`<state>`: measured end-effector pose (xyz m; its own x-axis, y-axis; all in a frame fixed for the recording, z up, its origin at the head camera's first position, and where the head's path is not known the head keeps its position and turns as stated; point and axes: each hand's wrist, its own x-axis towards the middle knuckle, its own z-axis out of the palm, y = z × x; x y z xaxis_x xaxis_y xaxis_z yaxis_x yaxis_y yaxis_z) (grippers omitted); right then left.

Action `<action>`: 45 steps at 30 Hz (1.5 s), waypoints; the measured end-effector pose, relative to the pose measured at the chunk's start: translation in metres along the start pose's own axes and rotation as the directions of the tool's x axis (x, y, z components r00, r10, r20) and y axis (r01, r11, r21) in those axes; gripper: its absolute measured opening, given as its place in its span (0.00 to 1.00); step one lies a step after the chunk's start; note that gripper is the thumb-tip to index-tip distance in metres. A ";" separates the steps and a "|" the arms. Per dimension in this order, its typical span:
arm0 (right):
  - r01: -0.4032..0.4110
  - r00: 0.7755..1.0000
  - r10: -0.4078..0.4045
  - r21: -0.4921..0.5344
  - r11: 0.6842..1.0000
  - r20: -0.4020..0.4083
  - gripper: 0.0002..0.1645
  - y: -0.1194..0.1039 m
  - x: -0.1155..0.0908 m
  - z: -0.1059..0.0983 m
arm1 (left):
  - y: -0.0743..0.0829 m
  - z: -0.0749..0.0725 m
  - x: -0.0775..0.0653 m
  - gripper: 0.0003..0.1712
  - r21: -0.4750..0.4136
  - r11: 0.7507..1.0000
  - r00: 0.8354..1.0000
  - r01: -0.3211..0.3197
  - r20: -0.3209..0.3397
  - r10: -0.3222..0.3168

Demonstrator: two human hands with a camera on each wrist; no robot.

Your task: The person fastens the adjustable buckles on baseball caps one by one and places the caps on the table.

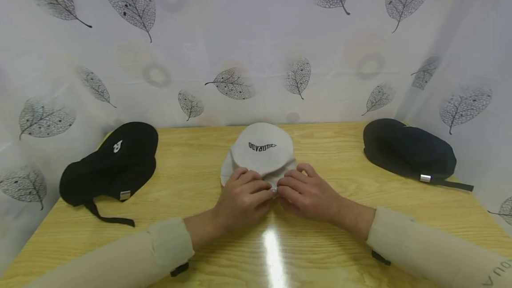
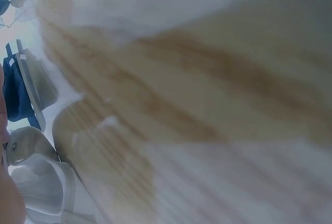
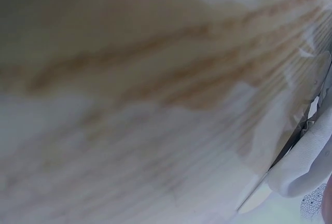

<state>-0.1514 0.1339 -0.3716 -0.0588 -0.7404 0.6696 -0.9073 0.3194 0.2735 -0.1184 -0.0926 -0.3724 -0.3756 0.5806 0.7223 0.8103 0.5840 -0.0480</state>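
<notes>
The head camera looked forward and down over the table (image 1: 328, 146), the white cap (image 1: 260, 157) near mid-frame. Both wrist cameras looked low and aslant across the table at close range, sharing the white cap: lower left in the left view, right edge in the right.

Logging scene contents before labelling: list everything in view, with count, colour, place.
White cap: 1, white with dark lettering, table centre
Black cap: 1, black with white emblem, table left
Dark cap: 1, near-black, table right
Buckles: 2, silver, one on each of those two side caps
Table: 1, yellow wood grain, under the caps
Curtain: count unclear, white with dark leaf prints, behind and beside table
Sleeves: 2, pale beige, on forearms
Left hand: 1, bare, holding white cap's near edge
Right hand: 1, bare, same edge
</notes>
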 end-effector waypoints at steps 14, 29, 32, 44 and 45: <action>0.002 1.000 -0.002 0.004 1.000 0.005 0.10 -0.001 0.000 0.001 | -0.001 0.001 0.000 0.07 -0.007 1.000 0.999 -0.027 -0.027 0.027; 0.007 1.000 -0.006 -0.011 1.000 0.020 0.09 -0.002 0.000 -0.001 | -0.001 0.002 0.001 0.06 -0.024 0.999 1.000 -0.024 -0.018 0.024; -0.002 0.999 0.003 -0.019 1.000 0.041 0.09 -0.003 0.000 -0.001 | -0.001 0.001 0.001 0.06 -0.038 0.999 1.000 -0.019 -0.007 0.019; 0.016 1.000 -0.016 -0.004 1.000 -0.019 0.07 -0.001 0.000 0.002 | 0.001 0.002 0.000 0.05 0.005 1.000 1.000 -0.003 -0.017 0.003; 0.018 1.000 -0.018 -0.005 1.000 -0.023 0.07 -0.001 0.000 0.002 | 0.001 0.002 0.000 0.05 0.014 1.000 1.000 0.002 -0.021 -0.002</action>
<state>-0.1517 0.1322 -0.3728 -0.0327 -0.7325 0.6800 -0.9060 0.3090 0.2893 -0.1186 -0.0907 -0.3738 -0.3679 0.5674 0.7367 0.8030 0.5934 -0.0560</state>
